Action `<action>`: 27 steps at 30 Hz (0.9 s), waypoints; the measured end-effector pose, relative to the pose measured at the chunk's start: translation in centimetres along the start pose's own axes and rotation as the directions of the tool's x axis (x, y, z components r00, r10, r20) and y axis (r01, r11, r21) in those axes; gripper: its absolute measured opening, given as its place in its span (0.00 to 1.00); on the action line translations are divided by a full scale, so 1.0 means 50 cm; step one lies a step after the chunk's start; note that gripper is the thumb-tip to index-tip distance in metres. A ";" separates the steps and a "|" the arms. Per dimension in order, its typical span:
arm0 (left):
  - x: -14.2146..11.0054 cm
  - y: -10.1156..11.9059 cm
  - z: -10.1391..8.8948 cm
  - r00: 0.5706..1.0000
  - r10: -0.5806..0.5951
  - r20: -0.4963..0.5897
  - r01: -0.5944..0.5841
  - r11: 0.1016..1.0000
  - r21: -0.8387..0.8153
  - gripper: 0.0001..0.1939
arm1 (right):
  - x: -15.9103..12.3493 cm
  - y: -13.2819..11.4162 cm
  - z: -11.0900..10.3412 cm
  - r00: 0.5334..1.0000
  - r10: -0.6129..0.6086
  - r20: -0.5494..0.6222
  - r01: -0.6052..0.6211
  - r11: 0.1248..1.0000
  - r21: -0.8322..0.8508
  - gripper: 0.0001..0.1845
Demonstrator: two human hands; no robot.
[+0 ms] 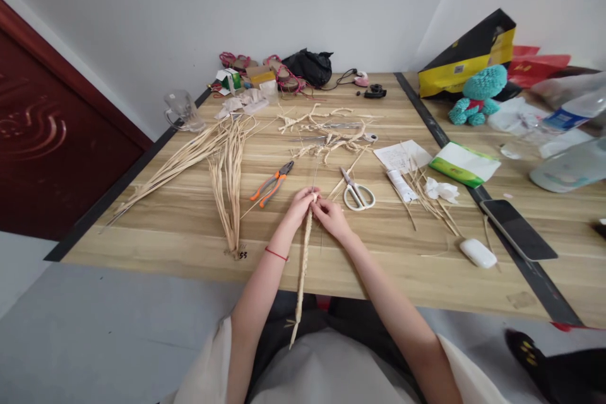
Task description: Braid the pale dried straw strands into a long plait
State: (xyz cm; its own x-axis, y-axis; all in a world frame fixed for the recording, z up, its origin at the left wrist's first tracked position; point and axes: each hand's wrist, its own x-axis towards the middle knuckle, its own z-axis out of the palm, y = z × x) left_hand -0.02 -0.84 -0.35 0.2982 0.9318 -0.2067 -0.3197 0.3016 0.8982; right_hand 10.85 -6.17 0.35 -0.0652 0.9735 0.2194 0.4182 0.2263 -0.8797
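Note:
My left hand (302, 205) and my right hand (330, 217) meet at the upper end of a braided straw strip (303, 265), both closed on it. The pale braid runs down between my forearms and hangs past the table edge, ending in loose tips. A thin wire-like strand sticks up beyond my fingers. Left of my hands lie pliers (273, 184) with orange and grey handles. On the right are white-handled scissors (358, 192), blades pointing away. What my fingertips pinch exactly is too small to make out.
Long straw bundles (231, 183) spread across the left side, near a glass mug (182, 111). Twisted straw pieces (331, 132) lie ahead. On the right are loose straws (428, 199), a white case (478, 252), a phone (518, 229), bottles and a turquoise crocheted doll (480, 96).

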 end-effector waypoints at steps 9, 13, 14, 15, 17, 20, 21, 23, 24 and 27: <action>0.002 -0.003 -0.004 1.000 -0.010 0.002 0.010 1.000 -0.001 0.12 | -0.002 -0.004 -0.003 1.000 -0.013 0.008 0.013 1.000 -0.013 0.22; 0.003 -0.003 -0.005 1.000 -0.019 0.013 0.019 1.000 -0.022 0.13 | -0.002 -0.004 -0.003 1.000 -0.019 0.006 0.019 1.000 -0.008 0.22; 0.003 -0.003 -0.005 1.000 -0.019 0.012 0.019 0.999 -0.028 0.13 | -0.002 -0.004 -0.003 1.000 -0.020 0.004 0.020 1.000 -0.006 0.22; 0.003 -0.003 -0.005 1.000 -0.018 0.010 0.019 0.999 -0.033 0.13 | -0.002 -0.003 -0.003 1.000 -0.021 0.000 0.021 1.000 -0.004 0.22; 0.003 -0.002 -0.005 1.000 -0.014 0.011 0.015 0.999 -0.039 0.13 | -0.001 -0.002 -0.003 1.000 -0.019 -0.006 0.019 1.000 -0.002 0.22; 0.004 -0.002 -0.006 1.000 -0.006 0.024 0.007 0.999 -0.044 0.13 | -0.001 -0.003 -0.003 1.000 -0.004 -0.018 0.004 1.000 0.004 0.22; 0.005 -0.003 -0.007 1.000 -0.002 0.028 0.003 0.999 -0.047 0.13 | -0.002 -0.005 -0.003 1.000 0.004 -0.022 -0.003 1.000 0.013 0.22; 0.008 -0.006 -0.009 0.999 0.005 0.037 -0.003 0.999 -0.046 0.14 | -0.002 -0.008 -0.004 0.999 0.016 -0.030 -0.015 0.999 0.042 0.21; 0.009 -0.008 -0.010 0.999 0.008 0.038 -0.006 0.999 -0.042 0.14 | -0.003 -0.008 -0.004 0.999 0.019 -0.034 -0.017 0.998 0.058 0.21; 0.010 -0.013 -0.012 0.999 0.012 0.040 -0.011 1.000 -0.025 0.14 | -0.003 -0.007 -0.004 0.998 0.020 -0.052 -0.016 0.997 0.080 0.21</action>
State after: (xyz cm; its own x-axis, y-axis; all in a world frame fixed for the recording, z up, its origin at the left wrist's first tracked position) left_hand -0.21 -0.47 -1.25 0.3301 0.9265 -0.1808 -0.3456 0.2968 0.8902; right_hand 10.91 -6.39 0.70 -0.0092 0.9747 0.2231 0.3456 0.2125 -0.9140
